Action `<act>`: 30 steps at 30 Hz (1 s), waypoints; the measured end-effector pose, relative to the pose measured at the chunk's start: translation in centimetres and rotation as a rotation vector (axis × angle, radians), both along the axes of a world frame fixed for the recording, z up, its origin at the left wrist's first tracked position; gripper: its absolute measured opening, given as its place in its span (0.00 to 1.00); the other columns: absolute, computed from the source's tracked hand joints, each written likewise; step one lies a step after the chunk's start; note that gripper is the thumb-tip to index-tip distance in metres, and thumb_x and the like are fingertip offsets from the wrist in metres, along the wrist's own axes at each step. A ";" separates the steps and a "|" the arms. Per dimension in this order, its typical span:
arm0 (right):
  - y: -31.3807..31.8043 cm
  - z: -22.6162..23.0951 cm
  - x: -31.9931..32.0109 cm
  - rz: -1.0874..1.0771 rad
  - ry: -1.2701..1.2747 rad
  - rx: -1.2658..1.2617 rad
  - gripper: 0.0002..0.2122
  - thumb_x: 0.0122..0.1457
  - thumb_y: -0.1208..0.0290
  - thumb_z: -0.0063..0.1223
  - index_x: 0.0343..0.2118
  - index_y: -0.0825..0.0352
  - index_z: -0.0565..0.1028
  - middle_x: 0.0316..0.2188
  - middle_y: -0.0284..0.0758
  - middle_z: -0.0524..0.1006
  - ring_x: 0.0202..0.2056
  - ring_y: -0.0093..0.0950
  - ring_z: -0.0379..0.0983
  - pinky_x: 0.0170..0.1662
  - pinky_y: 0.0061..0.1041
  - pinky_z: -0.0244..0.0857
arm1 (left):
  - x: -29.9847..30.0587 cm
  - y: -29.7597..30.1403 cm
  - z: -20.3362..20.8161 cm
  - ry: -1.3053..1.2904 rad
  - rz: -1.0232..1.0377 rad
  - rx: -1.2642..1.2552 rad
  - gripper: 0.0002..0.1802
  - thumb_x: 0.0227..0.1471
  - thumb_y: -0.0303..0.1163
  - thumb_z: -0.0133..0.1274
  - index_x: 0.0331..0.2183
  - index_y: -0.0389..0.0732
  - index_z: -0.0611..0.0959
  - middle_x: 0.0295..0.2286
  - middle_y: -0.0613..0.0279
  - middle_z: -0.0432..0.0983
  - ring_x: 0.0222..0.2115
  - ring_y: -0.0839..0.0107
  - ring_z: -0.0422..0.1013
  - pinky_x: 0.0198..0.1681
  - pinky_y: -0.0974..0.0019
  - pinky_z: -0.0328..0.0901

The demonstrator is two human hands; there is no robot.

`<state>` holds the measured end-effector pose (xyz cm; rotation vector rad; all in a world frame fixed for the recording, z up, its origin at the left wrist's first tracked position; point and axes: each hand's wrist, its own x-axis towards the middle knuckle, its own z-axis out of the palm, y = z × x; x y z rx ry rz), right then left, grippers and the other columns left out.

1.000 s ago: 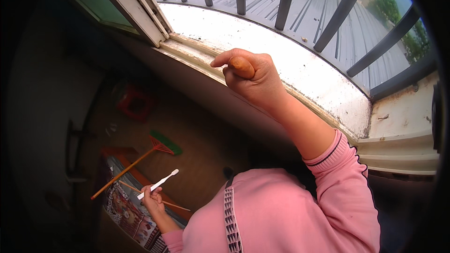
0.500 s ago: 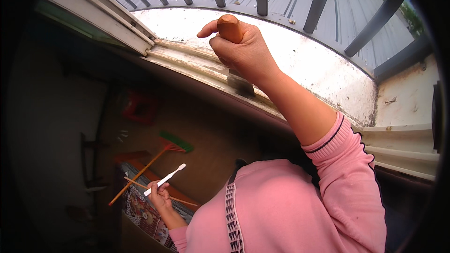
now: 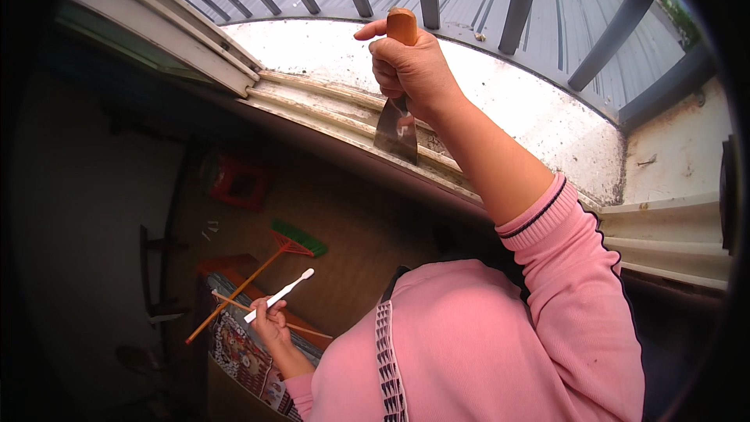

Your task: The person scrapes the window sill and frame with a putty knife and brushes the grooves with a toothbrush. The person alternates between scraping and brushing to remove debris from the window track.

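Note:
My right hand [image 3: 418, 70] is wrapped round the orange-brown handle of a scraper [image 3: 396, 139], with the index finger held out to the left. The scraper's broad metal blade points down and overlaps the near rails of the dirty window track [image 3: 312, 106]; whether it presses on them I cannot tell. Low on the left, well away from the window, my left hand [image 3: 271, 328] grips a white toothbrush [image 3: 285, 291], its head up and to the right. A thin wooden stick [image 3: 309, 331] crosses the same hand, seemingly held with the toothbrush.
Beyond the track lie a stained white sill [image 3: 531, 101] and dark metal bars [image 3: 521, 4]. A sliding window frame [image 3: 168, 27] stands at left. Below are a green-bristled broom [image 3: 298, 239], a red stool [image 3: 241, 181] and a patterned cover [image 3: 238, 352] beside my left hand.
My right hand has shifted a little right and farther away, and the scraper has turned so more of its blade shows. The left hand keeps its hold on the toothbrush.

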<state>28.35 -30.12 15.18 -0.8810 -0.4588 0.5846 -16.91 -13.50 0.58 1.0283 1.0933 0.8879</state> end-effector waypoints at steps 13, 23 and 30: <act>0.2 -1.6 2.6 0.044 0.217 0.012 0.08 0.50 0.76 0.45 0.35 0.66 0.69 0.13 0.23 0.58 0.11 0.13 0.49 0.15 0.16 0.43 | 0.6 -0.6 -0.5 -0.003 -0.035 -0.044 0.04 0.51 0.27 0.45 0.29 0.38 0.70 0.26 0.55 0.73 0.20 0.69 0.75 0.05 0.79 0.54; -1.4 1.4 1.1 -0.005 0.150 0.097 0.10 0.50 0.77 0.44 0.37 0.68 0.69 0.12 0.23 0.57 0.11 0.13 0.49 0.14 0.15 0.42 | -0.1 -0.7 -1.0 0.000 -0.040 -0.037 0.03 0.51 0.28 0.46 0.29 0.39 0.70 0.24 0.58 0.73 0.19 0.69 0.74 0.05 0.80 0.54; -0.1 3.3 -4.7 0.048 -0.037 0.147 0.09 0.50 0.78 0.45 0.36 0.72 0.69 0.11 0.24 0.58 0.11 0.14 0.49 0.14 0.15 0.44 | 0.4 -0.5 -0.8 0.019 -0.071 -0.039 0.03 0.50 0.27 0.46 0.28 0.39 0.70 0.24 0.57 0.73 0.19 0.70 0.75 0.05 0.80 0.53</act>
